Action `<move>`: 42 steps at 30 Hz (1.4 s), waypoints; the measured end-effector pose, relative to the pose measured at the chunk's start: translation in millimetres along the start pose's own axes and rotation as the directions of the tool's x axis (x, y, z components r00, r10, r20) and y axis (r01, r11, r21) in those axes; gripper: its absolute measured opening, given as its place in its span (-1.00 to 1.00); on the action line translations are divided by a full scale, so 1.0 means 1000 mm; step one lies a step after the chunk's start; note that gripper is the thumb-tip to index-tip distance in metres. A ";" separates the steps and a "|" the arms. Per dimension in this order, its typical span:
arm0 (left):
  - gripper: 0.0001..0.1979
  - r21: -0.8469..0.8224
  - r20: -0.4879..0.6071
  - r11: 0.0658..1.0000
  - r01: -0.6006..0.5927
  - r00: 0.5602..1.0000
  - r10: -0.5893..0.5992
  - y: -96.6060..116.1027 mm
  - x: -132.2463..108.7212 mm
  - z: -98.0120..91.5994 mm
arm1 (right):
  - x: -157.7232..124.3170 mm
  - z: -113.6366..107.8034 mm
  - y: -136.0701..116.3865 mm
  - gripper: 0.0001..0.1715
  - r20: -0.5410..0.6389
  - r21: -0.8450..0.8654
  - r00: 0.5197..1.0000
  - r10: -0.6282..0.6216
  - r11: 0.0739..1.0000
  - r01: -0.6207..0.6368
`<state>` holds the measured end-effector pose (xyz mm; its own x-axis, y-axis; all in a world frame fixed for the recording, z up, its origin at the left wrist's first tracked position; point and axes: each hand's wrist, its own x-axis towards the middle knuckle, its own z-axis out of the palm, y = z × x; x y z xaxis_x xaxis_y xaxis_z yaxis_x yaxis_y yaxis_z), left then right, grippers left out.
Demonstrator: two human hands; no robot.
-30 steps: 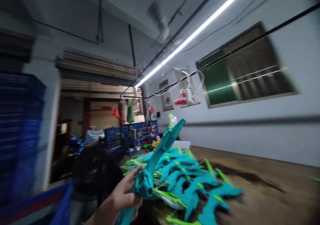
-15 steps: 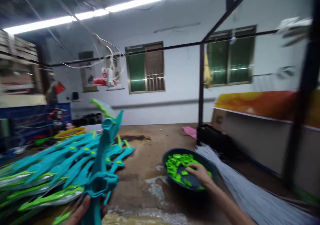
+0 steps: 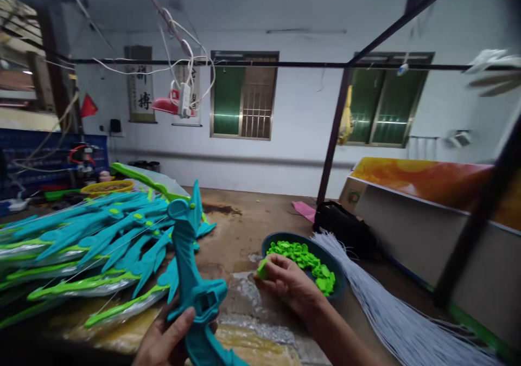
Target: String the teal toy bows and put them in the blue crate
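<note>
My left hand (image 3: 169, 331) is wrapped round a teal plastic toy bow (image 3: 189, 263), held upright near the table's front, with a green limb (image 3: 148, 180) reaching up and left from its top. Between thumb and fingers, my right hand (image 3: 288, 282) pinches a small green plastic piece (image 3: 262, 269). That hand is just in front of a dark round basin (image 3: 340, 268) with many similar green pieces (image 3: 299, 255) in it. To the left lies a heap of teal and green toy bows (image 3: 109, 230), with strings and clear wrap on some.
Right of the basin, a bundle of white strings (image 3: 378, 301) runs along the brown table (image 3: 228, 209). Behind it sit a black bag (image 3: 342, 222) and a pink cloth (image 3: 304, 211). A yellow basket (image 3: 106, 187) stands beyond the heap. A dark post (image 3: 334, 138) rises at the back.
My right hand has come out of the basin, moving left with a green piece pinched in it. The toy bow in my left hand has shifted right and tilted. The view has turned slightly.
</note>
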<state>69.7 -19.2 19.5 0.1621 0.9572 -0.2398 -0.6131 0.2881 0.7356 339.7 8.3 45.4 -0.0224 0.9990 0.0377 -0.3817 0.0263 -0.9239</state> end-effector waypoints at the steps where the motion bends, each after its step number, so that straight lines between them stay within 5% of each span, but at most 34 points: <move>1: -0.14 -0.008 0.005 1.000 0.000 1.000 0.000 0.003 -0.004 0.002 | -0.003 0.017 0.002 -0.42 0.035 0.000 0.999 0.005 1.000 -0.005; 7: -0.38 0.005 0.087 0.995 -0.096 0.992 0.095 0.019 -0.023 0.005 | -0.024 0.097 0.018 -0.59 0.152 -0.047 0.985 -0.078 0.995 0.086; 14: -0.51 0.058 0.074 0.984 -0.167 0.984 0.162 0.024 -0.030 -0.017 | -0.043 0.142 0.042 -0.76 0.109 -0.304 0.955 -0.276 0.905 0.296; 19: -0.58 0.101 0.090 0.966 -0.237 0.969 0.228 0.022 -0.028 -0.024 | -0.043 0.147 0.064 -0.88 0.074 -0.464 0.867 -0.493 0.752 0.467; 28: -0.54 0.201 0.084 0.947 -0.250 0.968 0.238 0.017 -0.025 -0.026 | -0.047 0.149 0.071 -0.83 -0.050 -0.463 0.881 -0.471 0.792 0.398; 37: -0.50 0.137 0.049 0.958 -0.251 0.968 0.246 0.016 -0.037 -0.023 | -0.047 0.147 0.071 -0.79 0.031 -0.624 0.835 -0.549 0.642 0.445; 39: -0.49 0.169 0.050 0.952 -0.254 0.967 0.249 0.018 -0.039 -0.023 | -0.046 0.144 0.067 -0.54 0.021 -0.601 0.871 -0.491 0.690 0.403; 42: -0.48 0.235 0.063 0.930 -0.284 0.959 0.277 0.019 -0.042 -0.024 | -0.046 0.140 0.056 -0.38 0.174 -0.516 0.963 -0.204 0.814 0.266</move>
<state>33.0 -54.2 28.1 0.0346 0.9993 0.0136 -0.4343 0.0028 0.9008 189.9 -40.9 45.3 -0.1048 0.9509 0.2913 0.1596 0.3052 -0.9388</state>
